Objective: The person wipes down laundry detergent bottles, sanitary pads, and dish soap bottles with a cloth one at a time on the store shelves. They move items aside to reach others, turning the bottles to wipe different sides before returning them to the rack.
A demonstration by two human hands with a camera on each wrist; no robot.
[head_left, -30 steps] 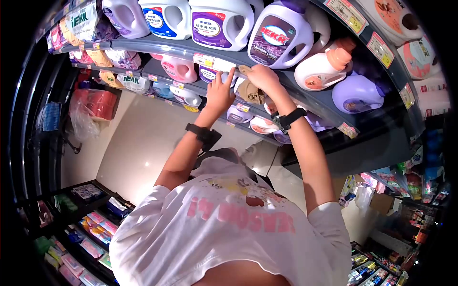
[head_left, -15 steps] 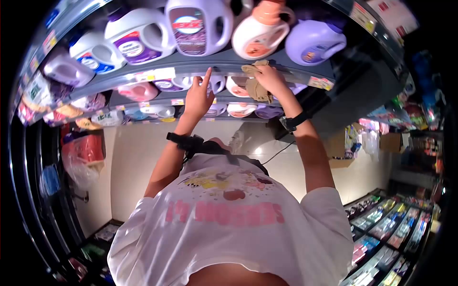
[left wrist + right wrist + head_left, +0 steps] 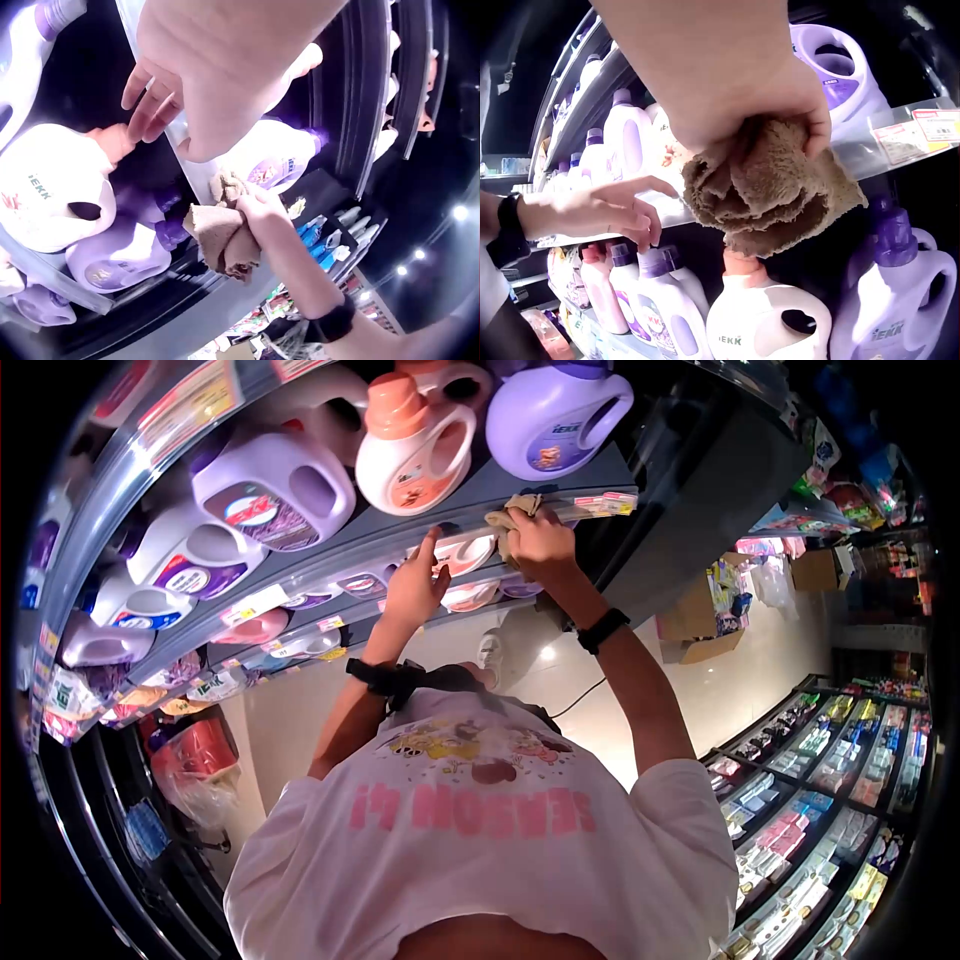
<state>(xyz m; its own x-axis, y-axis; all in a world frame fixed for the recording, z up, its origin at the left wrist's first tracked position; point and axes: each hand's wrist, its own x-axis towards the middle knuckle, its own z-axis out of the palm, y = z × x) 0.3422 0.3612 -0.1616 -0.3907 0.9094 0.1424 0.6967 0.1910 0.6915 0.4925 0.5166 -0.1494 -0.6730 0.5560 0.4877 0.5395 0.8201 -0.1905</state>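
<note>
Your right hand [image 3: 543,547] grips a brown cloth [image 3: 511,525], its fingers curled into the bunched folds, and the cloth lies against the front edge of the shelf [image 3: 462,499]; in the right wrist view it hangs in loose layers below your palm. Your left hand [image 3: 412,588] is to the left of the cloth and apart from it, holding nothing, with the index finger stretched toward that edge and the other fingers relaxed; you cannot tell from these views whether the fingertip touches the edge. Just behind the cloth and up to its right, as the head view has it, stands a purple bottle [image 3: 548,432]; behind it and to the left is a white bottle with an orange cap [image 3: 412,472], and farther left stands a lavender bottle with a dark label [image 3: 278,495]. To the right of the cloth, price tags [image 3: 604,505] sit along the same edge. In the right wrist view, another orange-capped bottle [image 3: 751,315] stands on the level below, under the cloth, with a light purple bottle [image 3: 885,307] down to the right of the cloth. Well apart from the cloth, lower right in the head view, is a cardboard box [image 3: 686,610].
</note>
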